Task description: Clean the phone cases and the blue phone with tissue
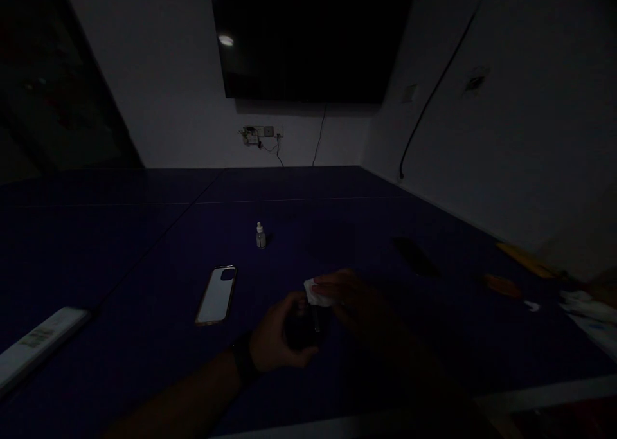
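Note:
My left hand [274, 336], with a dark band on its wrist, is closed around a dark, shiny object [306, 328]; the dim light hides its exact kind. A pale streak shows on its surface. In my right hand [344, 288] is a folded white wipe [317, 294], pressed against the upper part of that object. Left of my hands a clear phone case [216, 295] with a camera cutout lies flat. Farther back a small clear bottle [261, 238] with a white top stands upright.
On the dark blue table [308, 214] lie a long white box [38, 346] at left and a dark flat item [415, 256] at right. Farther right are an orange item [502, 286], a yellow strip [525, 260] and crumpled white material [585, 305]. A large screen [313, 40] hangs behind.

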Demonstrator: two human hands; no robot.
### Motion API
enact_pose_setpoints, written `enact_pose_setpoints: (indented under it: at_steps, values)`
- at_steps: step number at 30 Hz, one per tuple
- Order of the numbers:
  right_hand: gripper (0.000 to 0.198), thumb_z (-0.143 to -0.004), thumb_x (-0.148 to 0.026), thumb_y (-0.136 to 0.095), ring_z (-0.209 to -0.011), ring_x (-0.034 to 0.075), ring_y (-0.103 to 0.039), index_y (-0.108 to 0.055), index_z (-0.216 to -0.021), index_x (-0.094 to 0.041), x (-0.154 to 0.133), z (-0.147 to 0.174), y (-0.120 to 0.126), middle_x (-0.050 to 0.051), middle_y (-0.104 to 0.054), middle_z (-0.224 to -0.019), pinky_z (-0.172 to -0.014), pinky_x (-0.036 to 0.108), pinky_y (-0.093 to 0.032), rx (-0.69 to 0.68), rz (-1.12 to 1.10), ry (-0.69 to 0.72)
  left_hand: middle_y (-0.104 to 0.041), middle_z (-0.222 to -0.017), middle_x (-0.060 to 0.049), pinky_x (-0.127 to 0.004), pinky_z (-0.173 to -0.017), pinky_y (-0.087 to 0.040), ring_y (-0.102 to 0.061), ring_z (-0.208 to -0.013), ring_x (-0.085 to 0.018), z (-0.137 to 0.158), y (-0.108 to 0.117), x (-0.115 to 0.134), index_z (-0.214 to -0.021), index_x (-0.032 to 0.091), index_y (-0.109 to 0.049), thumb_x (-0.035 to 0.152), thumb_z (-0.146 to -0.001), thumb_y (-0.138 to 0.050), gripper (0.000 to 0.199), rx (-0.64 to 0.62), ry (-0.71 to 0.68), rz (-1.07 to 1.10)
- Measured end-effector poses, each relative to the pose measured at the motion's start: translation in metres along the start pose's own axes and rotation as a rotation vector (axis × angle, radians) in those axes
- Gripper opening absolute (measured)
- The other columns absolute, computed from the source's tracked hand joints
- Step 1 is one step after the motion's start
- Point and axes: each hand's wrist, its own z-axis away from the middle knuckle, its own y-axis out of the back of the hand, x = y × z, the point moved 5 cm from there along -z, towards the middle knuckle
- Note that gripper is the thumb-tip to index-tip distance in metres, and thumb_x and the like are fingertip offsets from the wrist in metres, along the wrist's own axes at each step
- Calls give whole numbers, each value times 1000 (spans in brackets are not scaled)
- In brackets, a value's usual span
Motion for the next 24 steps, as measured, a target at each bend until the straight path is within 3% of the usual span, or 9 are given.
enact_pose_setpoints:
  at_steps: [4, 10, 16, 24]
  values:
    - [48, -94, -8, -44, -112, 19, -67, -56, -137, -26, -10, 5, -7, 7, -72, -122, -96, 36, -55, -36, 41, 80, -70, -118, -10, -40, -95, -54, -67, -107, -28, 0, 0, 0, -132, 19, -49, 31, -65, -81, 75, 14, 0, 18]
    - [42, -97, -14, -47, -113, 20, -67, -55, -137, -26, -26, 25, -6, 7, -72, -124, -97, 36, -54, -102, 16, 123, -70, -119, -9, -41, -97, -53, -67, -108, -29, 1, -1, -8, -132, 20, -50, 35, -60, -84, 81, 48, -12, 2]
    - [41, -94, -10, -46, -108, 20, -69, -61, -129, -24, -1, 0, -8, 8, -73, -120, -95, 38, -55, -45, 60, 9, -72, -116, -8, -38, -93, -55, -69, -104, -27, -1, -1, -2, -131, 19, -52, 34, -66, -83, 73, 6, -15, 19]
    - [32, -96, -16, -51, -103, 19, -70, -61, -125, -24, -26, 19, -3, 7, -75, -114, -92, 35, -56, 12, 7, 116, -69, -121, -11, -42, -98, -52, -66, -110, -30, 0, -1, -6, -133, 19, -50, 36, -61, -86, 82, 27, -44, 19]
